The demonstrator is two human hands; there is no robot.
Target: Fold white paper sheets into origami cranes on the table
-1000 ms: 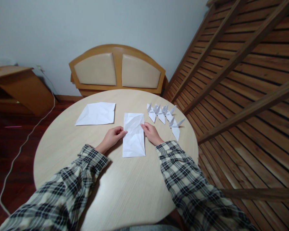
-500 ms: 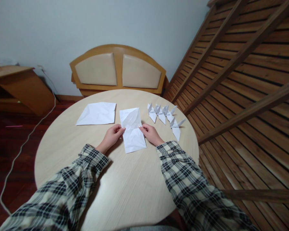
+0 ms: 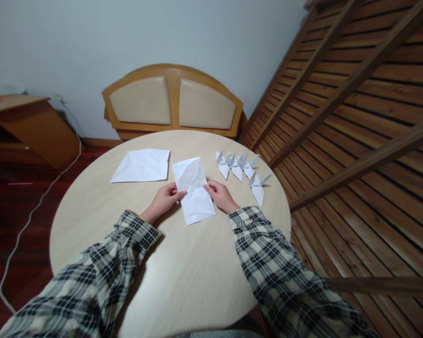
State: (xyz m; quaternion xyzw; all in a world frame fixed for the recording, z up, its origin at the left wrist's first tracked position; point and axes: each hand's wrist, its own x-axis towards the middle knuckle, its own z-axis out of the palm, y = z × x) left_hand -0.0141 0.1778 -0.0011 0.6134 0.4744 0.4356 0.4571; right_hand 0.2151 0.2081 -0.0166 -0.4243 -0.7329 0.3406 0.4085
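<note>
A creased white sheet of paper (image 3: 194, 190), longer than it is wide, is held between my two hands above the table, its far end leaning left. My left hand (image 3: 165, 199) pinches its left edge, thumb on top and fingers underneath. On the opposite edge, my right hand (image 3: 221, 195) grips the sheet the same way. Several folded paper cranes (image 3: 257, 190) stand together to the right, beyond my right hand. Another creased white paper (image 3: 141, 165) lies flat at the back left.
The round pale wooden table (image 3: 172, 281) carries all the papers. Behind it rises a padded headboard (image 3: 141, 101) against the wall. A slatted wooden partition (image 3: 338, 155) slopes along the right side. On the left are a wooden desk (image 3: 38, 126) and a white cable (image 3: 38, 206) across the floor.
The held sheet has turned slightly anticlockwise, its far end shifting left and its near end right. My left thumb reaches a little farther in over the paper.
</note>
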